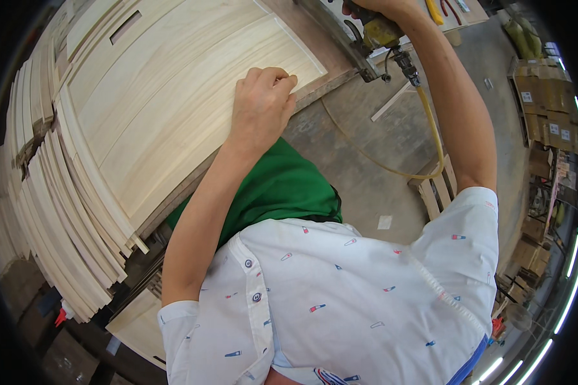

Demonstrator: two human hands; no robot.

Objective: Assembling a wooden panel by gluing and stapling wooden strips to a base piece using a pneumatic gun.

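A pale wooden panel (173, 96) made of boards, with a slot cut near its far left, lies on the workbench. My left hand (263, 106) rests on its near right part with the fingers curled in. Whatever those fingers may pinch is hidden. At the top edge, my right hand (385, 6) grips a yellow and black air nail gun (380, 32), partly cut off by the frame. From its fitting a yellowish air hose (430, 115) loops down beside my right arm. The gun is held off to the right of the panel, near a dark metal bar (331, 29).
Stacks of thin wooden strips (64, 212) stand left of the panel. Pliers (455, 13) lie on a surface at the top right. Cardboard boxes (546, 96) are piled at the far right. A wooden pallet (437, 189) and a loose strip (390, 102) lie on the floor.
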